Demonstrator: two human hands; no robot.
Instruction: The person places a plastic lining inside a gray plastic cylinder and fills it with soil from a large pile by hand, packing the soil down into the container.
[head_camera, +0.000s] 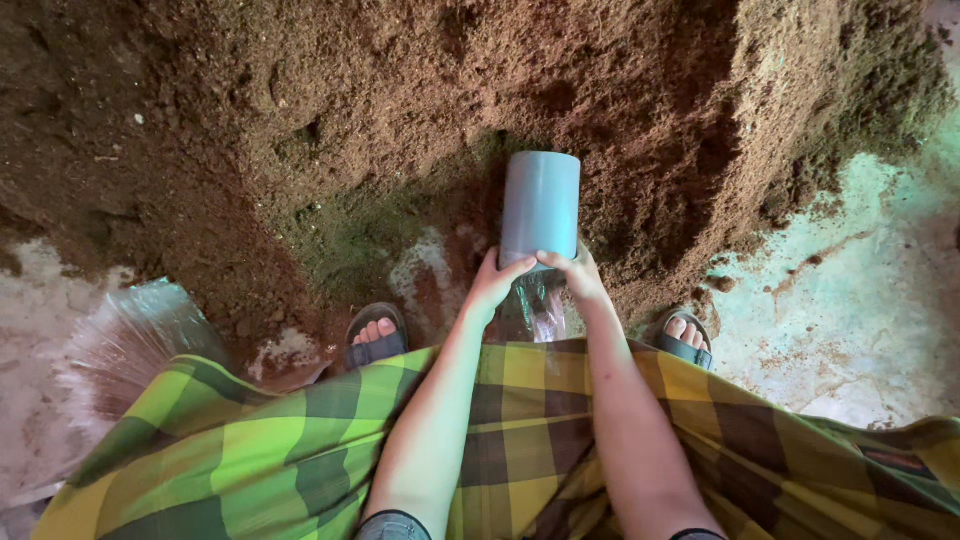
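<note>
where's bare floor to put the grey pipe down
Bare concrete right of the right sandal, beside the soil heap. Smaller patch at far left behind the plastic bags. Crowded between the feet, where both hands hold the pipe.

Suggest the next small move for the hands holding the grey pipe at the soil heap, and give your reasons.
Probably push the grey pipe a little deeper into the soil heap. Both hands, left hand and right hand, grip its near end, where a clear plastic bag hangs, and its far end already meets the loose brown soil.
</note>
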